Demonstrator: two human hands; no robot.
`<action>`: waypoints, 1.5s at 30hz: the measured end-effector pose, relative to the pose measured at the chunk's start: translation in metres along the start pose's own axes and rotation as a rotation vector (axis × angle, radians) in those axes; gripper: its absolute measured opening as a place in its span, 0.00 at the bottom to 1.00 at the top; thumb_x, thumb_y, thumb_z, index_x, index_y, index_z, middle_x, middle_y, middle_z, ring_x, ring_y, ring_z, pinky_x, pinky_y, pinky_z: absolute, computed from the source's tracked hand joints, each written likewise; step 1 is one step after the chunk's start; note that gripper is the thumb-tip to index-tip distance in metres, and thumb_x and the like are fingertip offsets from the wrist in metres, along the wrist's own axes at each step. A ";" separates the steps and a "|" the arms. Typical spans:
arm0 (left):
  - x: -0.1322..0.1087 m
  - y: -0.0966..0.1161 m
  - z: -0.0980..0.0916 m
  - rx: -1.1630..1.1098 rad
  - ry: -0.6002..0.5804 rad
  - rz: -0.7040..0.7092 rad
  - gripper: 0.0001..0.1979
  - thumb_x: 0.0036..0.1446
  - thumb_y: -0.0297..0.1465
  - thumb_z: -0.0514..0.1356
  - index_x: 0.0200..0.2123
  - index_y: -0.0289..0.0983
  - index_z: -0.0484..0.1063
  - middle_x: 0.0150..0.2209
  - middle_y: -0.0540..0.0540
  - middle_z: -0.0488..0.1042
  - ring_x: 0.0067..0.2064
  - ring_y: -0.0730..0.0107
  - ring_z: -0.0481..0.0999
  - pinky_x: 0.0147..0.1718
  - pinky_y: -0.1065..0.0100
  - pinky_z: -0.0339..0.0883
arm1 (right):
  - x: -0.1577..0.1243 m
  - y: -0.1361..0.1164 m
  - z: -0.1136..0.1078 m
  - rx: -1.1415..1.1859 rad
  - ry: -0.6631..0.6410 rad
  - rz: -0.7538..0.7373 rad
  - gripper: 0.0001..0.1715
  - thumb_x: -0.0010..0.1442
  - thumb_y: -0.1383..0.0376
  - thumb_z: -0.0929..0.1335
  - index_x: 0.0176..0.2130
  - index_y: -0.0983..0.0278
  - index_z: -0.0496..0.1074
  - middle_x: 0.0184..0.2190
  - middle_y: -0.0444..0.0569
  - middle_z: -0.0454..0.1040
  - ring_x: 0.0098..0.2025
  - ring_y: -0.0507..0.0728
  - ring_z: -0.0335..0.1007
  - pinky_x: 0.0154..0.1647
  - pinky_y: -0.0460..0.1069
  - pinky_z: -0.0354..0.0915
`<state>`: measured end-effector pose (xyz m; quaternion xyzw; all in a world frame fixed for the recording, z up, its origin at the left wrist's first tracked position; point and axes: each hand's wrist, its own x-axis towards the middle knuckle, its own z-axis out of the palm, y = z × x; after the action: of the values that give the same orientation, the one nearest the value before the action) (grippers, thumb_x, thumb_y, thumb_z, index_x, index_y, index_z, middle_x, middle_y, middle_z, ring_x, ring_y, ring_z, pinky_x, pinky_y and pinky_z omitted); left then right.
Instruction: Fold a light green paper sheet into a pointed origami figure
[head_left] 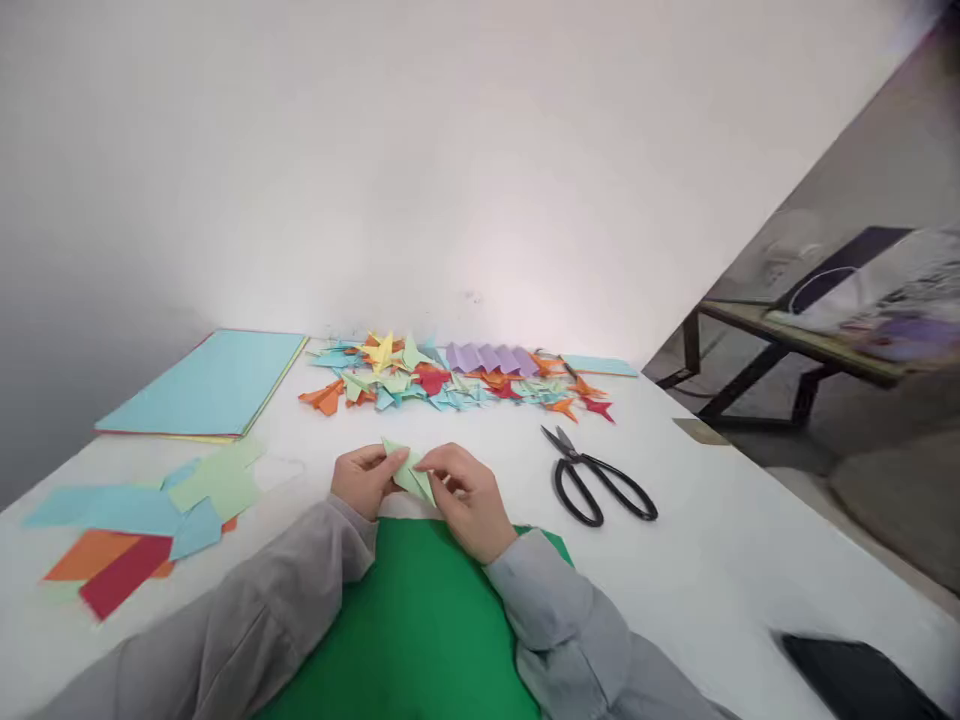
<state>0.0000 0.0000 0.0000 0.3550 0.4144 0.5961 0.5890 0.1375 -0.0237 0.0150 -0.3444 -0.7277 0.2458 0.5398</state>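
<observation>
One small piece of pale green folded paper (411,480), creased into sharp points and flat triangular flaps, is at the middle of the head view, near the far edge of a flat, matte green sheet (442,640). The left hand (361,482) pinches its left side between thumb and fingers. The right hand (466,503) has its fingers curled, with thumb and forefinger at the paper's right side; whether they pinch it tightly I cannot tell. Both wrists come out of loose, wrinkled grey sleeves (247,610).

Beyond, on the smooth white table (720,540), lies a crowded heap of pointed folded paper shapes (380,352), crisp and angular, in yellow, orange, red, green and blue. A purple pleated paper strip (491,360) zigzags along its back. To the left is a flat stack of coloured sheets (206,385), light blue on top; nearer are loose, overlapping, straight-cut paper pieces (127,575). To the right rest metal-bladed scissors (576,458) with looped black handles, blades slightly parted. A blurred, flat black object (855,675) lies at the lower right.
</observation>
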 end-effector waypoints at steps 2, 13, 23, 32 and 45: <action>0.000 0.001 0.001 -0.006 0.002 0.005 0.12 0.32 0.34 0.69 0.20 0.32 0.76 0.16 0.49 0.72 0.19 0.73 0.68 0.19 0.71 0.63 | 0.000 -0.002 0.000 0.011 -0.018 0.013 0.12 0.52 0.73 0.60 0.33 0.63 0.70 0.30 0.49 0.68 0.26 0.51 0.64 0.18 0.44 0.59; -0.008 0.010 0.008 -0.002 -0.088 -0.077 0.14 0.29 0.32 0.70 0.22 0.31 0.76 0.19 0.46 0.74 0.22 0.70 0.72 0.21 0.68 0.68 | -0.003 -0.003 -0.003 -0.009 0.029 0.060 0.09 0.50 0.72 0.65 0.34 0.62 0.68 0.32 0.47 0.70 0.27 0.51 0.63 0.21 0.45 0.62; -0.006 0.008 0.006 -0.030 -0.080 -0.054 0.14 0.28 0.31 0.71 0.23 0.31 0.77 0.19 0.47 0.75 0.22 0.71 0.72 0.21 0.70 0.70 | -0.001 -0.003 -0.004 -0.081 0.012 -0.055 0.08 0.51 0.72 0.65 0.33 0.62 0.68 0.33 0.49 0.70 0.28 0.51 0.65 0.22 0.45 0.62; -0.012 0.014 0.013 -0.111 -0.050 -0.077 0.13 0.27 0.29 0.71 0.22 0.31 0.76 0.20 0.46 0.76 0.21 0.73 0.73 0.20 0.72 0.70 | -0.003 0.001 -0.004 -0.092 0.085 -0.036 0.05 0.52 0.70 0.67 0.32 0.62 0.71 0.31 0.48 0.73 0.28 0.52 0.67 0.22 0.46 0.64; -0.007 0.007 0.009 -0.055 -0.077 -0.081 0.17 0.25 0.30 0.71 0.23 0.31 0.72 0.18 0.49 0.75 0.22 0.70 0.74 0.22 0.68 0.71 | -0.003 -0.001 -0.006 -0.114 0.119 -0.038 0.04 0.51 0.70 0.68 0.28 0.62 0.72 0.27 0.48 0.73 0.26 0.52 0.67 0.20 0.46 0.63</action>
<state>0.0054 -0.0056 0.0104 0.3444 0.3889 0.5688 0.6376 0.1431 -0.0264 0.0157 -0.3749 -0.7134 0.1727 0.5662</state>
